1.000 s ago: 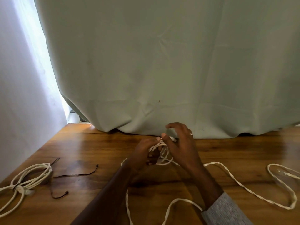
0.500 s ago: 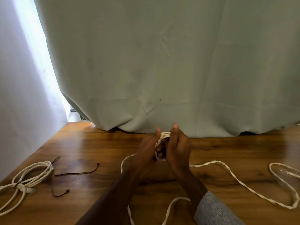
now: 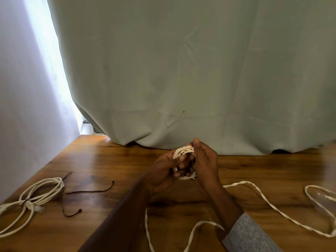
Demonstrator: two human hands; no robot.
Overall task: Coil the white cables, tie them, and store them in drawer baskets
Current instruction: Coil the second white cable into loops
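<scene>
Cable [image 3: 183, 151], wooden table [image 3: 109, 160], pale curtain [image 3: 181, 70]

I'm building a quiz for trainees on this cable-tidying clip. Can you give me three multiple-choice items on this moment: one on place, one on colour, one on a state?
1. Where does the tied coil of white cable lie?
A. at the left of the wooden table
B. at the far right
C. on the curtain

2. What colour are the thin loose strings beside that coil?
A. white
B. dark brown
C. green

3. What do the left hand and right hand hold?
A. nothing
B. a small bundle of white twisted cable
C. a drawer basket

Answers: 1 A, it sits by the left edge. 2 B, they look dark against the wood. 3 B, fingers curl round the loops.
</scene>
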